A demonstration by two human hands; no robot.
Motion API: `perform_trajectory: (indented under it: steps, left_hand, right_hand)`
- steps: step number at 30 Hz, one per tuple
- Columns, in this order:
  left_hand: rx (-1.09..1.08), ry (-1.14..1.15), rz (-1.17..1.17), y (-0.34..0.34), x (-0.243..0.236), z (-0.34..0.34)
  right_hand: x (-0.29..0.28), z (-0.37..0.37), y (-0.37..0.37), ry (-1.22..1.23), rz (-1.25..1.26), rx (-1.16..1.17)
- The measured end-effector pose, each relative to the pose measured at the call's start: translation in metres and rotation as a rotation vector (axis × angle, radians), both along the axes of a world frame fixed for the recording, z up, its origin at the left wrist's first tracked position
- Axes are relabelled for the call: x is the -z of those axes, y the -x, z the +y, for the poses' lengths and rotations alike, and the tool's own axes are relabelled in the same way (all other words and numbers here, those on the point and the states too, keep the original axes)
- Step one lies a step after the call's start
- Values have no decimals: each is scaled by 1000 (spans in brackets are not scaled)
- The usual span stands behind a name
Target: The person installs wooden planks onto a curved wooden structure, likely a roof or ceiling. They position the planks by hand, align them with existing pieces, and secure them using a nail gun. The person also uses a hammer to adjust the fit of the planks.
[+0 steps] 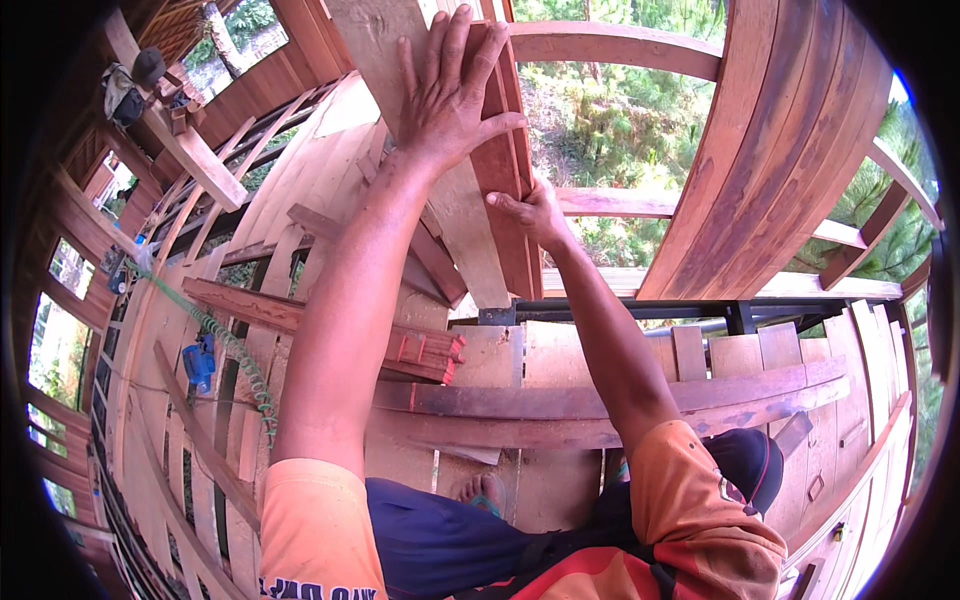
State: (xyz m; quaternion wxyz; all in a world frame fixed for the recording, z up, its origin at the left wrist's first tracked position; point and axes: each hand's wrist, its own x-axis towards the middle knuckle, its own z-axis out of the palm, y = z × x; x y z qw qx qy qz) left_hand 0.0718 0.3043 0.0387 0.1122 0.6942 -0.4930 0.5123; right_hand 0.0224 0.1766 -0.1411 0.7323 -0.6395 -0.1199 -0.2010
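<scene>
A reddish-brown wooden board (508,215) stands upright against a paler wooden post (465,240) in front of me. My left hand (448,105) is spread flat near the top, its palm on the board and post and its thumb stretched to the right. Lower down, my right hand (535,213) grips the board's right edge. Its thumb lies across the near face, while its other fingers are hidden behind the board. Curved horizontal rails (615,48) run from beside the board to a panel of dark, stained planks (765,150) on the right.
Long timbers (600,395) lie across the plank floor before my feet. A bundle of red-ended wood strips (425,350) lies at their left. Farther left are a green coiled hose (235,345) and a blue tool (200,363). Gaps show between the floorboards.
</scene>
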Motion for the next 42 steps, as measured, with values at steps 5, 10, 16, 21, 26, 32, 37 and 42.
perform_trajectory:
  steps: [5,10,16,21,26,32,37,42]
  left_hand:
    - [19,21,-62,-24,8,0]
    - [-251,66,-168,-10,13,-14]
    - [-111,46,-30,-17,14,-4]
    - [-251,51,-80,-12,10,-16]
    - [-241,72,-123,-16,15,-19]
    - [-367,68,-126,-19,15,-19]
    - [-347,100,-132,-22,19,-21]
    - [-371,70,-142,-25,18,-20]
  right_hand:
    - [-4,3,-1,-37,-7,-10]
    - [-3,-12,8,-134,45,-36]
    - [-5,-18,29,-46,-38,162]
    - [5,-45,45,-123,-49,220]
    - [11,-41,24,-4,-99,331]
    - [14,-34,13,52,-124,480]
    - [14,-37,10,130,-151,536]
    - [10,-37,7,166,-185,564]
